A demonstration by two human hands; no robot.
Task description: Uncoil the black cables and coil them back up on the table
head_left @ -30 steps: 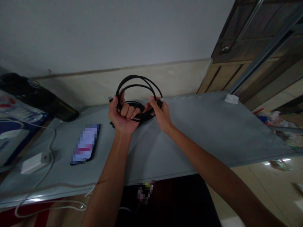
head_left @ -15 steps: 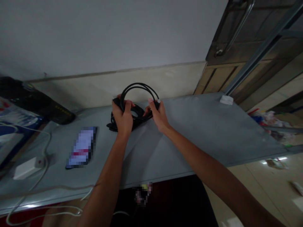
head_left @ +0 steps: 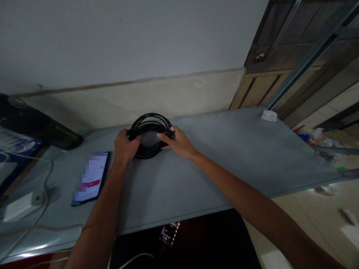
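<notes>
A coiled black cable lies flat on the grey table near the wall. My left hand grips the coil's left side with curled fingers. On the coil's right side, my right hand rests with its fingers closed around the strands beside a plug end. Both forearms reach in from the lower edge.
A phone with a lit screen lies left of my left arm. A white charger block with white wires sits at the far left, a black device behind it. A small white object lies at the table's far right corner. Door at right.
The cable coil, held up with loops arching in the air, has come down and now lies flat on the table. Both hands came down with it and still hold its sides.
</notes>
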